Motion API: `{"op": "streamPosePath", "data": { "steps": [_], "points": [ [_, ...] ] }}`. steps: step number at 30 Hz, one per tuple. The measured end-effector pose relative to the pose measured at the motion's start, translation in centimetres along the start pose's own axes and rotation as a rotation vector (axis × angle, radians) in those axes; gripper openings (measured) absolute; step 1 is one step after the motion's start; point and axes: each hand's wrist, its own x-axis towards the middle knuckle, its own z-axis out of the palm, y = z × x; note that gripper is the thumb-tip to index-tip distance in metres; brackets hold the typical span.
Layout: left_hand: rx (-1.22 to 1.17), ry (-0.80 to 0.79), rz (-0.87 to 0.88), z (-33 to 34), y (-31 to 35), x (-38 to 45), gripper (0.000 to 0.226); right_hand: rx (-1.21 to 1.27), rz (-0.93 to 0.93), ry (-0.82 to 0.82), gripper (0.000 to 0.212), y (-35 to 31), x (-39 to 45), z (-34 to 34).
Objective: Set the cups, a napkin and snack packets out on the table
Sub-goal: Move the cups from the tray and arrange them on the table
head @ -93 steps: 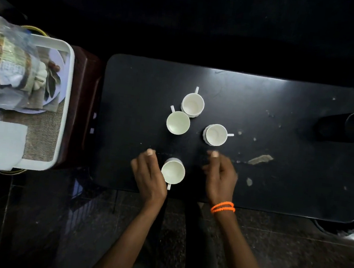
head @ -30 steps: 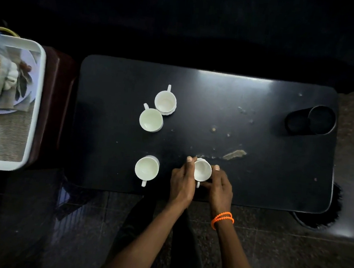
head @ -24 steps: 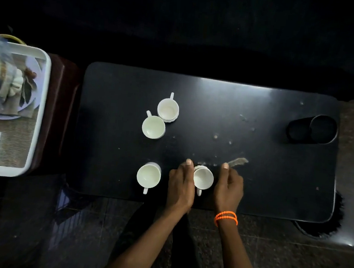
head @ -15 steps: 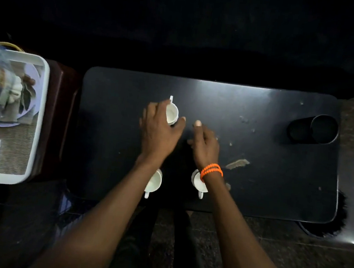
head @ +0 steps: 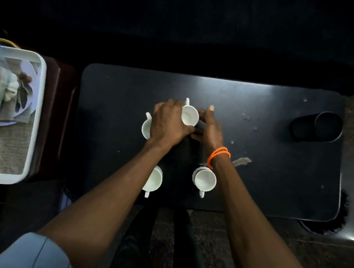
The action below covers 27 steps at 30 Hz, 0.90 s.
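Both hands (head: pixel 168 124) now around far cup (head: pixel 189 118), four cups total

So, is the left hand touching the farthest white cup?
Touching. In the head view the left hand has its fingers curled against the farthest white cup's left side, no gap visible.

A black cylindrical container (head: pixel 317 128) lies on its side at about three o'clock, its open mouth turned toward the right edge. A pale scuffed patch (head: pixel 241 161) marks the dark surface a little past four o'clock from centre, with small light specks (head: pixel 247 117) scattered near two o'clock. At nine o'clock a dark brown stool or stand (head: pixel 53 117), hard to make out in the dim light. Speckled stone floor (head: pixel 290 252) fills five o'clock.
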Motion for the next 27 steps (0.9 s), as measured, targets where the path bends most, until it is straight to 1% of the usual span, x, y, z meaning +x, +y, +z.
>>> {"op": "streamPosePath", "data": {
  "steps": [3,7,14,17,18,20,22,23,24,25,27],
  "points": [
    [-0.039,0.004,0.029,1.6,1.9,-0.8,0.059,0.003,0.009,0.054,0.058,0.6,-0.3,-2.3],
    [-0.064,-0.033,0.044,3.2,3.3,-1.6,0.067,-0.003,0.000,0.094,0.059,1.6,-0.7,-4.2],
    [-0.074,-0.043,0.025,4.0,3.5,-2.6,0.065,-0.005,0.034,0.118,0.057,2.6,-1.1,-4.5],
    [-0.060,-0.093,0.025,3.7,3.5,-2.6,0.067,-0.023,0.012,0.138,0.055,2.6,-1.1,-4.4],
    [-0.055,-0.107,0.029,3.5,3.5,-2.7,0.067,-0.058,-0.018,0.186,0.053,2.6,-1.3,-4.3],
    [-0.096,-0.079,0.027,2.5,3.2,-3.2,0.070,-0.187,-0.164,0.362,0.046,2.6,-1.8,-4.0],
    [-0.182,0.030,0.004,1.1,2.3,-4.2,0.076,-0.287,-0.402,0.534,0.035,2.6,-2.5,-3.5],
    [-0.196,0.097,-0.010,0.5,1.5,-4.8,0.080,-0.321,-0.518,0.586,0.030,2.5,-2.9,-3.1],
    [-0.183,0.158,-0.033,-0.1,0.7,-5.4,0.083,-0.345,-0.608,0.601,0.026,2.3,-3.3,-2.5],
    [-0.159,0.203,-0.075,-0.5,-0.2,-6.0,0.087,-0.356,-0.672,0.581,0.023,2.2,-3.6,-1.6],
    [-0.147,0.230,-0.213,-1.2,-2.3,-6.8,0.097,-0.364,-0.722,0.446,0.021,2.2,-4.2,0.8]
  ]
}}
